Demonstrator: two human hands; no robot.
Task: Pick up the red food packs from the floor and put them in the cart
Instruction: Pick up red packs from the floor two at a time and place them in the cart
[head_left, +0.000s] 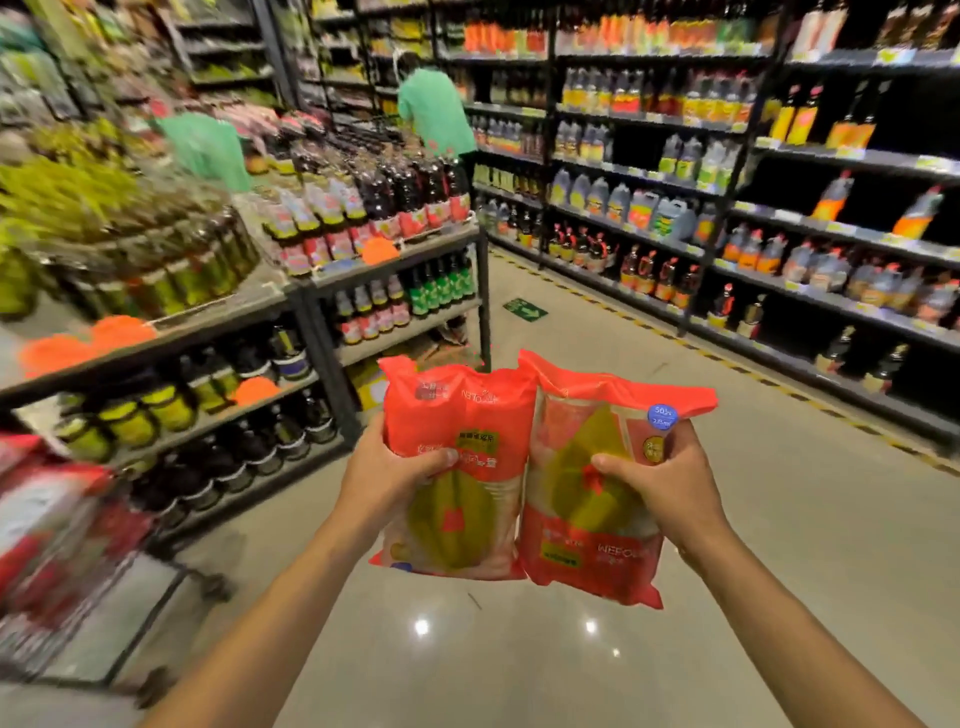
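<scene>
Holding one red food pack (457, 467) in left hand (384, 467), another (597, 483) in right hand (670, 488), both aloft over floor; swing left, lower gently into cart (78, 597).

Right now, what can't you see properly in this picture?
Head view only:
- Cart: motion-blurred and cut off by the left edge; its contents are unclear.
- Pack lettering: too small to read.
- Left hand's fingers: hidden behind its red pack.
- Shelves at left: smeared by blur.
</scene>
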